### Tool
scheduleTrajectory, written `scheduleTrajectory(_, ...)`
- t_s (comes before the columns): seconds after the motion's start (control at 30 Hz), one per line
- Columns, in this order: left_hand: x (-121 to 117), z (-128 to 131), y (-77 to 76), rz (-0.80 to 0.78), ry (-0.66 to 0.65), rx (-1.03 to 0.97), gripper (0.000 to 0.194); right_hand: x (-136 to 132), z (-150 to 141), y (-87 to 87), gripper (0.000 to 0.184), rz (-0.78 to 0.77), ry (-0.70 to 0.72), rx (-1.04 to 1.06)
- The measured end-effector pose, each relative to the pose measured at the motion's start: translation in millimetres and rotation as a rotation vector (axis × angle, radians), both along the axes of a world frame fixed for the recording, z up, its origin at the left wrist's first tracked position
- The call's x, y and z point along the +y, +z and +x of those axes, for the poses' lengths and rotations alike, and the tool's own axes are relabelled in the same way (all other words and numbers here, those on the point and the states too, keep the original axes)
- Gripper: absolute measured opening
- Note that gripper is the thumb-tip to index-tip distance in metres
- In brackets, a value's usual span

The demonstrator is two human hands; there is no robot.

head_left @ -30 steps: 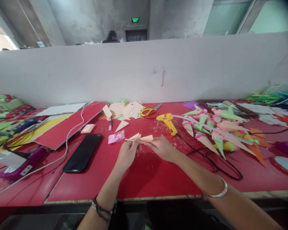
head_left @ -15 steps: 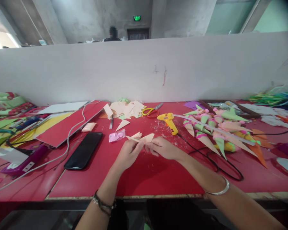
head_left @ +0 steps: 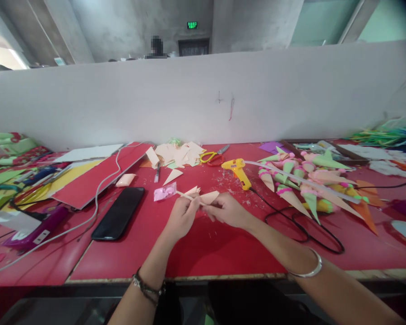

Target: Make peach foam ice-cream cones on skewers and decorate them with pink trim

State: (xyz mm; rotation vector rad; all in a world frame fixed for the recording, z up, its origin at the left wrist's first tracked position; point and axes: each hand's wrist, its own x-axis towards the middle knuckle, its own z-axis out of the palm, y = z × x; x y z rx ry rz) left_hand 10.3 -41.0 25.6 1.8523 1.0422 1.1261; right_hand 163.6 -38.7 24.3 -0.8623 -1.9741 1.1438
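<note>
Both hands meet over the middle of the red table. My left hand (head_left: 182, 216) is closed, its thumb pressed onto a thin pale strip (head_left: 186, 195) that sticks out to the left. My right hand (head_left: 228, 211) pinches a cream pointed piece (head_left: 210, 197), paper or foam sheet, whose near edge reaches my left fingertips. Just beyond lie more cream pieces (head_left: 194, 191), partly hidden by the left hand. A pink packet (head_left: 165, 191) lies left of the strip's end. A yellow glue gun (head_left: 237, 171) with a long clear glue stick rests beyond my right hand.
A black phone (head_left: 119, 214) lies to the left, near a red board (head_left: 98, 178). Scissors (head_left: 216, 156), a knife (head_left: 157, 172) and a cream cut-out pile (head_left: 181, 154) lie at the back. Finished-looking green and cream cones (head_left: 291, 192) and a black cord (head_left: 274, 210) occupy the right.
The strip and the cream piece have tilted slightly in my fingers, and the strip's end sits a little further left. The grip of both hands stays much the same.
</note>
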Motion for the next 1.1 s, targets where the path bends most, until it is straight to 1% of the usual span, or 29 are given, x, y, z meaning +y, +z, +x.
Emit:
scheduleTrajectory(0.1, -1, -2, 1.1, 0.003, -0.022, 0.001, 0.036, -2, 0, 1.5, 0.03, -0.023, 0.025, -0.028)
scheduleTrajectory(0.23, -3, -2, 1.3, -0.01, -0.042, -0.009, 0.04, -3, 2, 1.6, 0.031, -0.072, 0.107, -0.002)
scheduleTrajectory(0.37, -7, 1, -0.4, -0.041, 0.003, -0.069, 0.042, -1, 3, -0.2, 0.034, -0.142, 0.186, 0.034)
scheduleTrajectory(0.43, -7, 3, -2.6, -0.058, 0.034, -0.081, 0.043, 0, 4, 0.7, 0.036, -0.108, 0.184, 0.014)
scheduleTrajectory(0.47, -7, 5, -3.9, -0.076, 0.06, -0.076, 0.043, 0, 4, 1.8, 0.038, -0.057, 0.161, -0.019)
scheduleTrajectory(0.53, -5, 8, -6.4, -0.148, 0.126, -0.063, 0.043, 0, 6, 4.2, 0.039, 0.113, 0.082, -0.138)
scheduleTrajectory(0.6, -4, 12, -7.4, -0.241, 0.176, -0.062, 0.042, 1, 7, 5.3, 0.035, 0.325, -0.016, -0.317)
scheduleTrajectory(0.73, -4, 17, -4.1, -0.365, 0.207, -0.107, 0.037, 3, 7, -0.6, 0.032, 0.691, -0.21, -0.717)
scheduleTrajectory(0.8, -4, 17, -2.0, -0.385, 0.221, -0.124, 0.034, 4, 7, -4.9, 0.031, 0.876, -0.254, -0.832)
scheduleTrajectory(0.9, -4, 15, -0.5, -0.385, 0.229, -0.1, 0.033, 4, 6, -8.0, 0.032, 1.144, -0.244, -0.878)
scheduleTrajectory(0.97, -4, 13, -0.1, -0.399, 0.227, -0.091, 0.034, 3, 5, -7.9, 0.033, 1.251, -0.24, -0.88)
scheduleTrajectory(1.0, -4, 12, 0.0, -0.409, 0.222, -0.094, 0.034, 2, 5, -7.6, 0.033, 1.273, -0.237, -0.88)
scheduleTrajectory(1.03, -4, 12, -0.2, -0.42, 0.213, -0.098, 0.034, 2, 5, -7.2, 0.033, 1.268, -0.233, -0.879)
scheduleTrajectory(1.1, -4, 11, -0.9, -0.425, 0.187, -0.103, 0.036, 1, 4, -6.1, 0.033, 1.177, -0.225, -0.873)
